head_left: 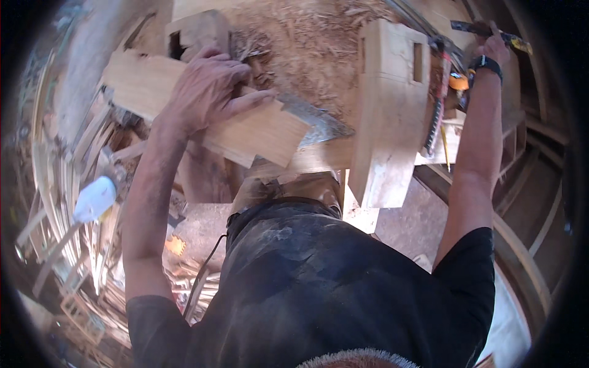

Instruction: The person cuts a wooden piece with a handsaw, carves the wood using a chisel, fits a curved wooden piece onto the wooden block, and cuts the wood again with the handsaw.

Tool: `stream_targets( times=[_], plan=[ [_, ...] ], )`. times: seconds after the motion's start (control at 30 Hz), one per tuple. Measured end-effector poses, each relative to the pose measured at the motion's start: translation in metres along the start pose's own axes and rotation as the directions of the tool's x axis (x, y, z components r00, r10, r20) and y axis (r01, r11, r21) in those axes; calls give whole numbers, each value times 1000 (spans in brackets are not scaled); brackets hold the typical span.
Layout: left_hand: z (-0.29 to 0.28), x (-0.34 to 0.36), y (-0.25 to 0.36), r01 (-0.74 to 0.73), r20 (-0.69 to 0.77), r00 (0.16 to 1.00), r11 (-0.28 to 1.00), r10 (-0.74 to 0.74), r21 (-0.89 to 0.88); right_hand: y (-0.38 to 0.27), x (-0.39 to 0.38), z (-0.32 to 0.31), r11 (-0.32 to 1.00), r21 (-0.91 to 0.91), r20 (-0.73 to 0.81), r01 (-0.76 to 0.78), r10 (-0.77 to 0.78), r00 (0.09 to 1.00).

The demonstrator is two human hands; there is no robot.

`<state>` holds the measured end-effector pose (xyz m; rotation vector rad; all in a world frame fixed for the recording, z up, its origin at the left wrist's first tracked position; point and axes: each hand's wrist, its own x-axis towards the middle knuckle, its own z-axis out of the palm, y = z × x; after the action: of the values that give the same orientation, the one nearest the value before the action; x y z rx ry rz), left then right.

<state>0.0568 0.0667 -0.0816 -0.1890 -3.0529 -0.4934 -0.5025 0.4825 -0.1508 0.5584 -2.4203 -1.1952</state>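
My left hand (211, 92) grips a pale wooden board (264, 132) with a stepped, notched end, thumb on its face and fingers curled over the far edge. The board lies at a slant in front of me. From beneath its right end sticks out a flat grey pointed piece (325, 126). At the far right, my right arm is stretched out and my right hand (492, 48) is closed around a long dark tool (469, 26) with yellow at one end; its kind is unclear.
A thick timber (392, 110) with a cut slot stands right of the board; another block with a hole (199, 34) lies behind my left hand. Wood shavings (307, 43) cover the work surface. A tape measure (458, 81) lies by my right forearm. Offcuts and a whitish bottle (95, 199) lie left.
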Motion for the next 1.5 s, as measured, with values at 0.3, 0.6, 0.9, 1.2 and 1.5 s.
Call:
stream_targets(
  times=[0.3,0.6,0.9,1.2,1.5],
  plan=[
    [2,51,21,139,258,957,990,-134,0,38,-137,-138,-81,961,-200,264,456,867],
    [22,84,33,-129,429,895,992,122,-13,3,-257,-297,-972,222,221,-71,-21,975],
    [6,163,30,-289,713,698,936,61,202,-43,-284,-330,-990,81,257,112,129,958],
    [34,194,0,-403,699,690,902,189,155,-63,-278,-349,-984,61,223,168,178,958],
    [58,201,-54,-451,457,783,891,422,-50,-119,-264,-370,-982,167,385,87,146,911]
  ],
)
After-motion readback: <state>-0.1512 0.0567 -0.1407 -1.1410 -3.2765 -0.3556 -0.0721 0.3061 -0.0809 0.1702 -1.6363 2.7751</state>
